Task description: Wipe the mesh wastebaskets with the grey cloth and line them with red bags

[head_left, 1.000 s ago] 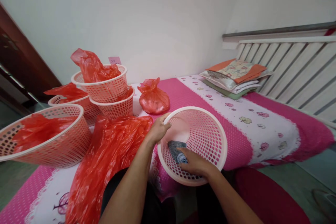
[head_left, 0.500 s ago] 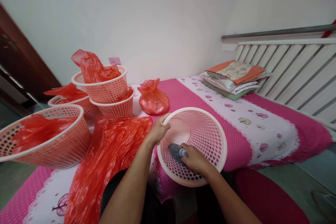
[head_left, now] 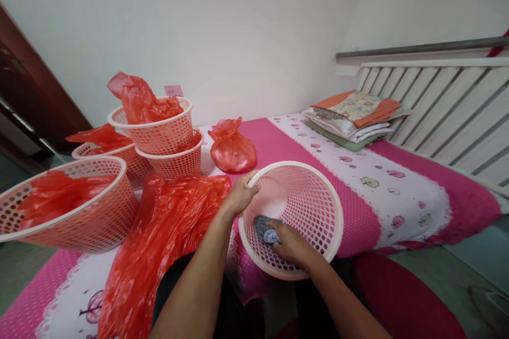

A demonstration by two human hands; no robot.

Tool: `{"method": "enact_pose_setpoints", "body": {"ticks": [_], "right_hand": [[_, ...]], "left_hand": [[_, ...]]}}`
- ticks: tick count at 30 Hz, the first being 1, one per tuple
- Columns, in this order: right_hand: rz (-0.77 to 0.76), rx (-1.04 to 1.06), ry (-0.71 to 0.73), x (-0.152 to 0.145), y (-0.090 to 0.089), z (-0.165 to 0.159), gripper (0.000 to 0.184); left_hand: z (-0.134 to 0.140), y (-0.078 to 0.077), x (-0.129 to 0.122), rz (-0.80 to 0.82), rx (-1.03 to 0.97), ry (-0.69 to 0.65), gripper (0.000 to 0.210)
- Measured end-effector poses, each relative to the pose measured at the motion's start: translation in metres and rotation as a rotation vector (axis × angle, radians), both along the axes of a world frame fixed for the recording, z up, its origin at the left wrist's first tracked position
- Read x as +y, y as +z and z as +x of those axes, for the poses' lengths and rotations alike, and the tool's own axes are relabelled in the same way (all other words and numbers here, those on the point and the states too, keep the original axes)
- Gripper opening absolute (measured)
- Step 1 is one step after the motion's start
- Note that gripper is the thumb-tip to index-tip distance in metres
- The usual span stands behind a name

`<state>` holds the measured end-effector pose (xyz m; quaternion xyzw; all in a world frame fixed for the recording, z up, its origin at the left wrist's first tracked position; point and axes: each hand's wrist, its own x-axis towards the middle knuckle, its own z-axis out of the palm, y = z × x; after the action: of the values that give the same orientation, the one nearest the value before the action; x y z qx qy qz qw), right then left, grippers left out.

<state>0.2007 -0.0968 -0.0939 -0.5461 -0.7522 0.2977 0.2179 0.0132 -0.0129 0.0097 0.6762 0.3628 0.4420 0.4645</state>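
A pale pink plastic basket (head_left: 314, 206) with a perforated wall is tilted so that its mouth faces me. My left hand (head_left: 243, 195) grips its rim at the upper left, thumb over the edge. Inside the basket, my right hand (head_left: 292, 243) is closed on a bunched grey cloth (head_left: 264, 228), which lies against the lower left part of the inner wall. To the left of the basket, a heap of red plastic bags (head_left: 170, 222) spreads over the bed. Beyond my left hand sits a tied red plastic bag (head_left: 233, 148) with something inside it.
More pink baskets (head_left: 99, 217) lined with red bags stand at the left, one stacked on another. Folded bedding (head_left: 358, 116) lies at the back right beside a white railing (head_left: 445, 111). A dark red round stool (head_left: 401, 296) is below the edge of the patterned bedspread (head_left: 358, 190).
My right hand has shifted slightly left and down inside the basket with the cloth. My left hand keeps its hold on the rim, and the basket stays nearly in place.
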Motion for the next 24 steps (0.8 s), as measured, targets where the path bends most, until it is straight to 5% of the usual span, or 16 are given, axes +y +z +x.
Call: {"method": "enact_pose_setpoints", "body": {"ticks": [7,9,14,17,24], "right_hand": [[0.018,0.076,-0.027,0.004,0.013,0.006,0.012],[-0.033,0.129,0.017,0.004,0.008,0.007,0.02],[-0.071,0.263,0.107,0.002,-0.006,0.005,0.075],[-0.057,0.331,0.162,0.0,-0.003,0.002,0.082],[-0.051,0.306,0.055,-0.004,0.018,-0.002,0.033]], "left_hand": [[-0.001,-0.003,0.004,0.016,-0.024,0.003,0.05],[-0.001,-0.004,0.004,0.027,-0.025,0.004,0.05],[-0.001,-0.004,0.004,0.006,0.001,0.003,0.049],[-0.001,-0.004,0.003,0.005,-0.006,-0.001,0.048],[0.0,-0.005,0.004,0.017,-0.026,0.005,0.049]]}}
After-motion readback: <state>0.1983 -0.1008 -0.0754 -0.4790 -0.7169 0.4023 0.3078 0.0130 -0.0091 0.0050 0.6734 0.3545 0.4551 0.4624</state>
